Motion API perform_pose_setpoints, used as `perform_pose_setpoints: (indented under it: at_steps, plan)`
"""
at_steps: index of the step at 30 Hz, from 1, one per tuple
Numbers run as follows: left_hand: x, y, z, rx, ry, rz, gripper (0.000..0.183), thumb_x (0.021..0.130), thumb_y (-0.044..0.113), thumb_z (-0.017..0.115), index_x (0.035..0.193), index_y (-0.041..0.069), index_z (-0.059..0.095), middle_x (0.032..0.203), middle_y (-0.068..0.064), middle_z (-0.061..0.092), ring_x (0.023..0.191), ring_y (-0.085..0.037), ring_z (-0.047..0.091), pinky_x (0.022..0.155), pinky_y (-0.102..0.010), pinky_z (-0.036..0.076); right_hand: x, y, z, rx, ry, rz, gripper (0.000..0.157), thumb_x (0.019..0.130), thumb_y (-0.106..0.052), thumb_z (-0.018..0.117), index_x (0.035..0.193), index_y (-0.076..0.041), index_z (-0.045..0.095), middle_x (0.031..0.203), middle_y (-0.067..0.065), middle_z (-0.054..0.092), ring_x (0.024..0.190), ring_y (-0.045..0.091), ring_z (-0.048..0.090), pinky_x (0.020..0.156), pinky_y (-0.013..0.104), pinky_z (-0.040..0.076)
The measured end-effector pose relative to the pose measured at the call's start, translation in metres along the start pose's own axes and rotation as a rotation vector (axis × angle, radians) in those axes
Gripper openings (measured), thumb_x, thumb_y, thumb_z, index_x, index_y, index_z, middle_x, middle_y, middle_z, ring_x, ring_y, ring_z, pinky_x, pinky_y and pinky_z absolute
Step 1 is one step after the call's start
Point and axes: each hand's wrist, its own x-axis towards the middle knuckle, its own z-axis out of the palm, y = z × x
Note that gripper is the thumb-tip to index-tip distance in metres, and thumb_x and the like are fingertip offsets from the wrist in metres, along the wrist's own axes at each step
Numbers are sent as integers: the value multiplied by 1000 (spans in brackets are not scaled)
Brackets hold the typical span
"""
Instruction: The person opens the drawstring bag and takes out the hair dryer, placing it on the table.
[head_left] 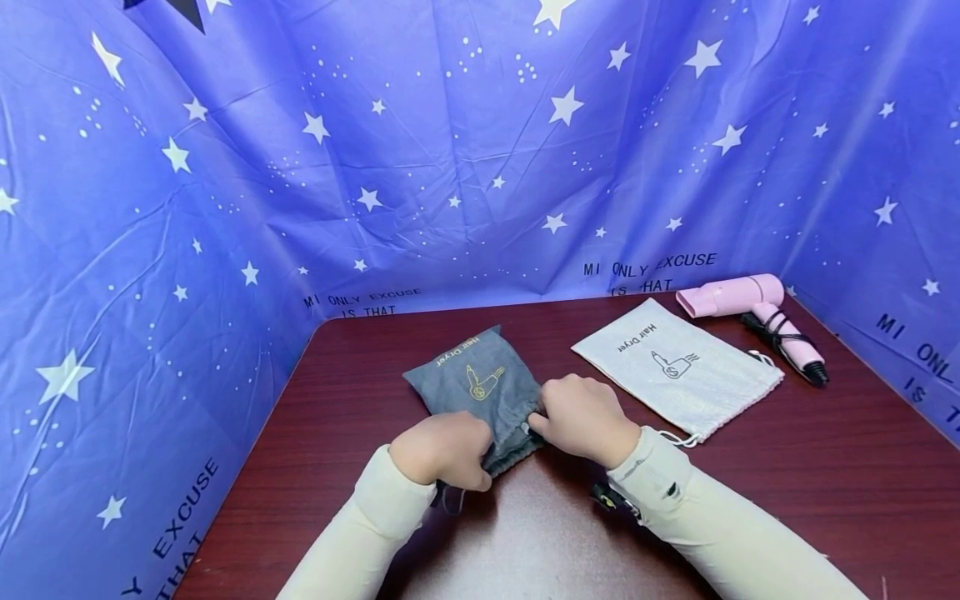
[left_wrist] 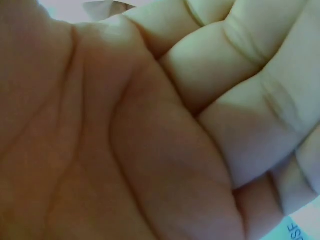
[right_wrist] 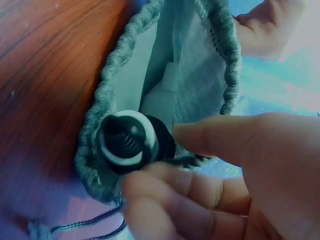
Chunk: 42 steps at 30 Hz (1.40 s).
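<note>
A dark gray drawstring bag [head_left: 498, 375] with a gold hair dryer print lies on the table, its gathered mouth toward me. My left hand [head_left: 446, 450] grips the mouth's left side with curled fingers; the left wrist view is mostly palm. At the right corner, my right hand [head_left: 585, 417] pinches the bag's rim. In the right wrist view, the mouth gapes, and the black-and-white handle end [right_wrist: 127, 140] of what looks like a hair dryer sits inside. The right thumb [right_wrist: 215, 137] lies against it. Exactly what the right fingertips hold there is partly hidden.
Right of the gray bag lies a flat white drawstring bag [head_left: 667, 367] printed "Hair Dryer". Beyond it, a pink hair dryer [head_left: 735, 296] with its cord wrapped round the handle lies near the table's back right corner. A blue star-patterned curtain [head_left: 450, 167] surrounds the brown table [head_left: 345, 367].
</note>
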Motion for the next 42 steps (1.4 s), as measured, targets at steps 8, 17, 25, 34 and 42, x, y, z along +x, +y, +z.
perform_pose_setpoints:
  at_steps: [8, 17, 25, 34, 42]
  plan:
    - [6, -14, -1, -121, 113, 68, 46, 84, 37, 81, 52, 24, 52, 48, 18, 36, 48, -2, 38, 46, -22, 36, 3, -3, 1, 147, -29, -56, 32, 90, -33, 73, 60, -27, 61, 60, -11, 56, 57, 14, 57, 50, 38, 45]
    - [20, -54, 6, 28, 521, -226, 27, 86, 20, 70, 68, 18, 49, 68, 4, 43, 61, -17, 50, 52, -40, 45, 3, -2, 9, 116, 80, -33, 16, 82, -28, 76, 75, -20, 64, 69, 1, 66, 63, 26, 66, 50, 43, 46]
    - [28, -71, 14, 50, 611, -373, 33, 90, 31, 73, 104, 3, 64, 103, -17, 63, 91, -38, 64, 77, -53, 54, 3, 0, 15, 19, 66, -2, 36, 80, -36, 76, 62, -23, 48, 67, -2, 55, 60, 28, 62, 44, 44, 41]
    - [32, -85, 23, -20, 573, -439, 38, 103, 33, 51, 118, 2, 68, 117, -19, 69, 101, -43, 68, 82, -58, 53, 2, 1, 19, -10, 13, 3, 41, 80, -41, 76, 58, -24, 47, 60, -6, 51, 54, 19, 55, 42, 44, 39]
    - [35, -95, 28, -128, 501, -492, 57, 109, 48, 36, 135, 7, 65, 127, -19, 69, 115, -42, 67, 92, -61, 50, 3, 0, 21, -20, -28, 15, 40, 81, -41, 76, 60, -22, 48, 60, -5, 52, 53, 18, 52, 42, 45, 39]
